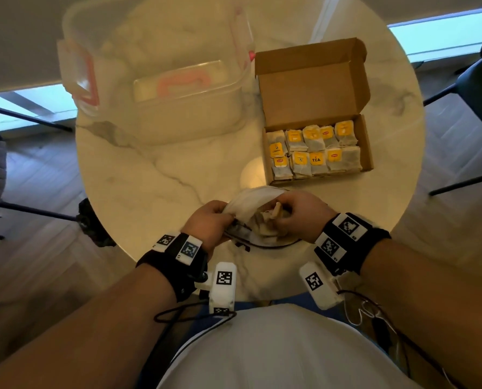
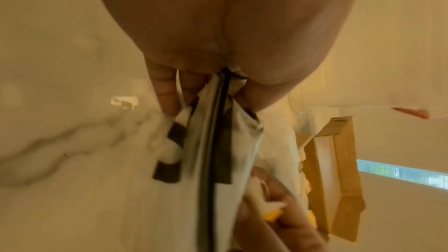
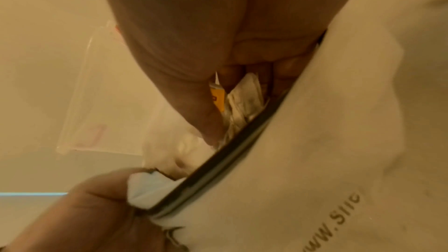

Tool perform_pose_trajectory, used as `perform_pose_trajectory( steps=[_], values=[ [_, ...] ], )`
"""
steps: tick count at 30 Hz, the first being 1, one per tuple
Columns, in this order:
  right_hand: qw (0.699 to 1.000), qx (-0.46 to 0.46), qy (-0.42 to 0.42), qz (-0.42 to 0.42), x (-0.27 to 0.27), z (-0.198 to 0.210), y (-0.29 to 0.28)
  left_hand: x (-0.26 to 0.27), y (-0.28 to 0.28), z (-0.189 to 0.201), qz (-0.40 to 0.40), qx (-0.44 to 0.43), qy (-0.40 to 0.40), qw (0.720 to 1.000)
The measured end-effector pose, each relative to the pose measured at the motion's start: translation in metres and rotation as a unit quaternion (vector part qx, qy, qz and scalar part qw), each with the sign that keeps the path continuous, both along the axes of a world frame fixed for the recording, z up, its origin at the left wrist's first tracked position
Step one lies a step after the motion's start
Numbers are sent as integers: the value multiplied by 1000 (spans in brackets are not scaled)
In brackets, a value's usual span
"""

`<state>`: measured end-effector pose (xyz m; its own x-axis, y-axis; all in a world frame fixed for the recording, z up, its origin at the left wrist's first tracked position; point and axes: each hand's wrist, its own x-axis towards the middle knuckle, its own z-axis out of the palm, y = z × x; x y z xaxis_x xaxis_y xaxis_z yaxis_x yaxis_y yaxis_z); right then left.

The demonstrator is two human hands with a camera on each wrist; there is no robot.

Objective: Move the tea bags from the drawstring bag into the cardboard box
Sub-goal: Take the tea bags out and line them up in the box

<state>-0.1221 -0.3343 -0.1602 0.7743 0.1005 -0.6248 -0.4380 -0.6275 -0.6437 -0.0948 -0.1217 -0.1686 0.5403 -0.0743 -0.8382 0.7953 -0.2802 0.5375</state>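
A white drawstring bag (image 1: 248,204) lies at the table's near edge. My left hand (image 1: 208,220) pinches its rim (image 2: 218,122) with the black cord, holding the mouth apart. My right hand (image 1: 293,211) reaches into the mouth, fingers curled round tea bags (image 1: 273,217). In the right wrist view those tea bags (image 3: 242,102) show a yellow tag between thumb and fingers. The open cardboard box (image 1: 366,141) stands further back on the right, its lid up. Several tea bags (image 1: 312,153) with yellow tags fill it in two rows.
A clear plastic tub (image 1: 155,80) with pink latches and a pink handle stands at the back left of the round marble table (image 1: 150,169). Chair legs (image 1: 458,88) stand beside the table on the right. Cables hang from my wristbands near my lap.
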Motion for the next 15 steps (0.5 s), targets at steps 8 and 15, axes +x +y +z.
perform_pose_trajectory(
  steps=[8, 15],
  values=[
    [985, 169, 8, -43, 2, 49, -67, 10, 3, 25, -34, 52, -118, 991],
    [974, 212, -67, -35, 25, 89, -106, 22, -31, 87, -27, 33, -271, 962]
  ],
)
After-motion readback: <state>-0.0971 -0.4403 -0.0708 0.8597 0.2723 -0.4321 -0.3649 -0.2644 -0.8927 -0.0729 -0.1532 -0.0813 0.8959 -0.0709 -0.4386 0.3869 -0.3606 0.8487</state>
